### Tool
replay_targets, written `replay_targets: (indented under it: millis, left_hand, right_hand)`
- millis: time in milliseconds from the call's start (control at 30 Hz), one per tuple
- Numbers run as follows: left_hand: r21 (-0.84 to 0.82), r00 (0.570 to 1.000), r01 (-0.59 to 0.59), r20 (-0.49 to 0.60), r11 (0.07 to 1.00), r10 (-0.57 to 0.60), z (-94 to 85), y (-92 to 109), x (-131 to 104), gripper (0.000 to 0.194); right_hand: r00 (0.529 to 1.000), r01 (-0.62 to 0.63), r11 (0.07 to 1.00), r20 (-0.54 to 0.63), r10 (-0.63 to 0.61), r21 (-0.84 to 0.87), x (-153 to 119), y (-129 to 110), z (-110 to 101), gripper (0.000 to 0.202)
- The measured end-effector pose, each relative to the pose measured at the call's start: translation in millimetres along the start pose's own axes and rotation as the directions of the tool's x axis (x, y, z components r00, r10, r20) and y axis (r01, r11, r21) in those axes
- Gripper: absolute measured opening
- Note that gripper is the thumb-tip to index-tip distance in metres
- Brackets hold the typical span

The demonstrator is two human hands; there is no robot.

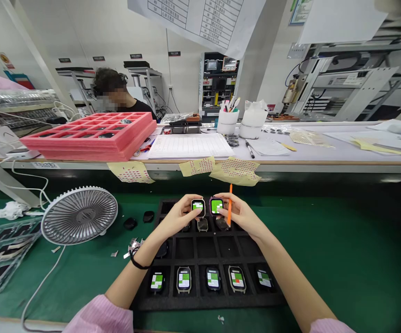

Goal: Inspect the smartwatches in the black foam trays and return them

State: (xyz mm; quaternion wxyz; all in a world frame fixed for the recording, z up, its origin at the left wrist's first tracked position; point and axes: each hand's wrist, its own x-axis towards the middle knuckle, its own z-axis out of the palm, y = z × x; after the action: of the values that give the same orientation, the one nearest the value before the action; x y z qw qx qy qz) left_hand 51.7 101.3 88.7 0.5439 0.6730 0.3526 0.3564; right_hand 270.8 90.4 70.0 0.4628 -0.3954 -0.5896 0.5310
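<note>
My left hand (181, 215) is closed on a light-framed smartwatch (198, 207), its thumb on the lit green and white screen. In my right hand (240, 213) are a purple-framed smartwatch (216, 206) and an orange stick (230, 206), which stands nearly upright between the fingers. Both watches are above the back of a black foam tray (200, 300). Along the tray's front row lie several watches with lit screens, among them a silver-framed one (184, 279) and one showing a red patch (237, 278). Darker watches lie in the back slots, partly hidden by my hands.
A white fan (79, 216) stands left of the tray, near two black pieces and scraps. Clear trays (6, 252) lie far left. Pink foam trays (93, 138), papers (190, 145) and a pen cup (227, 121) sit on the shelf. A person (117, 92) is behind it.
</note>
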Motion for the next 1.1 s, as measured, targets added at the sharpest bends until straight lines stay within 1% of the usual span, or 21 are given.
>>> replay_targets:
  millis: [133,533,633,833,900,1000,1100]
  left_hand:
    - [-0.009,1.000,-0.007,0.008,1.000,0.007,-0.5,-2.3,0.8,0.040]
    - [-0.027,1.000,0.004,-0.004,1.000,-0.004,-0.4,0.7,0.0,0.042]
    - [-0.026,1.000,0.002,-0.005,1.000,-0.003,-0.4,1.3,-0.4,0.042]
    - [-0.004,1.000,-0.024,0.008,1.000,0.024,-2.7,-1.9,0.0,0.041]
    - [0.014,0.999,-0.042,0.018,0.999,0.042,-4.2,-4.6,0.4,0.045]
    - [0.037,0.998,-0.057,0.024,0.998,0.056,-5.0,-7.8,0.4,0.055]
    - [0.070,0.995,-0.099,-0.004,0.993,0.099,-2.5,-6.6,-1.5,0.056]
  right_hand:
    - [0.999,0.020,0.999,-0.047,-0.018,0.041,0.4,-2.1,0.2,0.033]
    - [0.999,0.024,0.999,-0.043,-0.022,0.032,-0.4,-4.6,-0.6,0.030]
    - [0.999,0.010,1.000,-0.048,-0.008,0.030,-1.1,-6.3,1.4,0.032]
    - [0.990,0.033,0.999,-0.137,-0.034,-0.014,-2.4,-7.7,8.8,0.042]
    - [0.987,0.033,0.999,-0.156,-0.036,-0.020,-2.6,-8.3,9.6,0.042]
    - [0.989,0.024,1.000,-0.147,-0.022,0.011,-2.9,-9.2,9.1,0.038]
    - [0.992,0.020,0.999,-0.125,-0.015,0.041,-3.2,-9.7,9.6,0.035]
